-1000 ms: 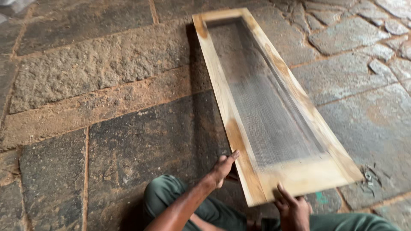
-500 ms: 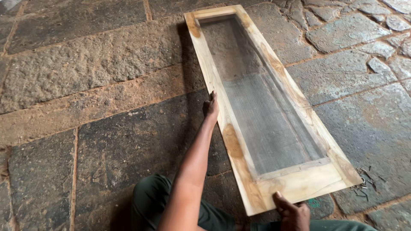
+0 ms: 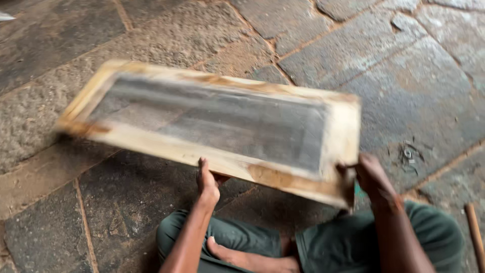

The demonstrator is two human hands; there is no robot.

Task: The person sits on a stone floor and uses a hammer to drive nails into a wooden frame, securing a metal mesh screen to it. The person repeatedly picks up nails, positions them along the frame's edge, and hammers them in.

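We see a floor [image 3: 404, 91] of rough grey stone slabs with reddish joints. A small heap of metal scraps [image 3: 406, 154] lies on one slab at the right. A wooden stick [image 3: 475, 232] pokes in at the lower right edge.
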